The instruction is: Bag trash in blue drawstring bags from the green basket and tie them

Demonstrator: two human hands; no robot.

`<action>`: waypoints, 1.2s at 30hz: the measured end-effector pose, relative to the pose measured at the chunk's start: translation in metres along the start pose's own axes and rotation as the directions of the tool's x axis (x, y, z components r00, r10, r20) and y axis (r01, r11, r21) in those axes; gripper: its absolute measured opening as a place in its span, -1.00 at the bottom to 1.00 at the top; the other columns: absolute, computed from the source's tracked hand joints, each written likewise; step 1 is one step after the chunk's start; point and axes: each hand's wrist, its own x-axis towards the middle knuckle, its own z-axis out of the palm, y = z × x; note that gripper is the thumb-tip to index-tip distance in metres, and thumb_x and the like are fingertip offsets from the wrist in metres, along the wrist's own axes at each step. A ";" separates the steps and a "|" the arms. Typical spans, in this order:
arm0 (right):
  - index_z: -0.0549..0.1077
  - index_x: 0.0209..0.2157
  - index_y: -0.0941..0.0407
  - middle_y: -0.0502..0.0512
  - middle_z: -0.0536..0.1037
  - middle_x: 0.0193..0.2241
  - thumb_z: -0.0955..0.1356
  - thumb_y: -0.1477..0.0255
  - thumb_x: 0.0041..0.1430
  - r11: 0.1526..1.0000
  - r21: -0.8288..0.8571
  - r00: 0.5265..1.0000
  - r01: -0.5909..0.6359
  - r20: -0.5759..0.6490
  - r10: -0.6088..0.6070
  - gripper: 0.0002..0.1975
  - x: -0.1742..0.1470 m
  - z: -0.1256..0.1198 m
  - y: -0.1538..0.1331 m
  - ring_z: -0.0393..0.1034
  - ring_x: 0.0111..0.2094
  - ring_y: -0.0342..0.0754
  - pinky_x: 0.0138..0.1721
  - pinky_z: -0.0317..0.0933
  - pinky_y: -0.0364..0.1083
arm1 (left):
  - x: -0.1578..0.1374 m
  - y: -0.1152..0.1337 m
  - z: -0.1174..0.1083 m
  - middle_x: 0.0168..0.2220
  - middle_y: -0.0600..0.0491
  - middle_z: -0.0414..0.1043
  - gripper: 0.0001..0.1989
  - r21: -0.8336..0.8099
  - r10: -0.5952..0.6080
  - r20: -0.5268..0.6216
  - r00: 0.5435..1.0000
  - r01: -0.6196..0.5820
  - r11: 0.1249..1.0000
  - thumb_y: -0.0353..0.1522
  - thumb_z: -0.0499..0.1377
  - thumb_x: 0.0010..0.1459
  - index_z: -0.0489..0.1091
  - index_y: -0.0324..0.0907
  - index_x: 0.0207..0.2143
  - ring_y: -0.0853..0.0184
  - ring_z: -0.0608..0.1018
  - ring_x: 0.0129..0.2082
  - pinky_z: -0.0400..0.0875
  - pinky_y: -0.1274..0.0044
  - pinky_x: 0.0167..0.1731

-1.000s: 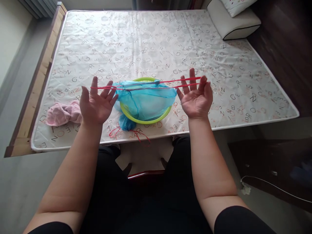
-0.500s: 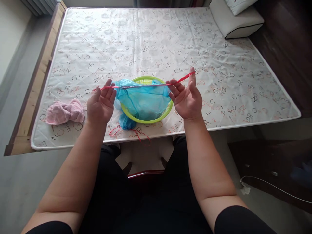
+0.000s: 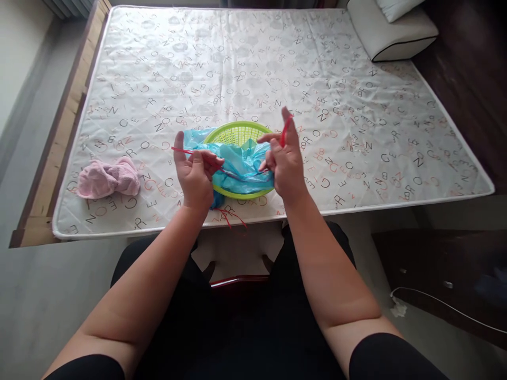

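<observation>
A thin blue drawstring plastic bag (image 3: 245, 163) lies bunched over a green plastic basket (image 3: 240, 125), its mouth gathered between my hands. My left hand (image 3: 197, 177) holds one red drawstring (image 3: 182, 151), which loops over the raised index finger and passes under the thumb. At the bag's right end, my right hand (image 3: 288, 166) has the other red drawstring (image 3: 284, 132) hooked over its upright index finger, other fingers curled. A second bundle of blue plastic (image 3: 217, 200) sits at the basket's front, partly hidden by my left hand, with loose red strings (image 3: 233, 215) trailing from it.
Everything rests on a letter-print mattress (image 3: 356, 148) whose front edge runs just before my knees. A pink cloth bundle (image 3: 109, 178) lies to the left. A white cushion (image 3: 392, 34) stands at the far right corner. Below is a stool (image 3: 237, 253) between my legs.
My hands have come closer together, and the bag's taut mouth has slackened and gathered. Both hands' fingers have curled in more around the red drawstrings. The view has shifted slightly.
</observation>
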 end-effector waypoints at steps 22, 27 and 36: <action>0.64 0.15 -0.10 0.03 0.66 0.18 0.41 0.41 0.41 0.845 -0.522 0.934 0.118 0.346 0.084 -0.66 -0.017 0.048 0.036 0.57 0.22 0.19 0.32 0.42 0.23 | -0.007 0.049 0.000 -0.24 0.11 0.58 -0.61 0.249 0.271 0.098 0.958 -0.287 0.925 -0.11 -0.16 0.66 0.44 0.09 0.13 0.51 0.53 -0.48 0.14 0.47 -0.56; 0.59 0.24 -0.12 0.04 0.62 0.24 0.48 0.53 0.25 0.867 -0.493 0.936 0.076 0.336 0.109 -0.45 -0.010 0.031 0.040 0.55 0.24 0.19 0.34 0.39 0.23 | 0.003 0.044 -0.014 -0.20 0.10 0.57 -0.67 0.209 0.221 0.116 0.968 -0.242 0.948 -0.09 -0.12 0.65 0.40 0.08 0.03 0.55 0.46 -0.51 0.09 0.50 -0.61; 0.47 0.29 -0.13 0.09 0.66 -0.03 0.33 -0.09 0.41 0.991 -0.126 0.995 -0.049 0.082 0.060 -0.44 0.000 0.009 0.012 0.52 -0.28 -0.06 -0.28 0.46 -0.05 | 0.009 0.019 -0.017 -0.30 0.09 0.52 -0.85 0.059 -0.019 0.091 0.996 0.013 0.998 -0.20 0.25 0.44 0.41 0.09 0.02 0.49 0.28 -0.64 0.17 0.54 -0.66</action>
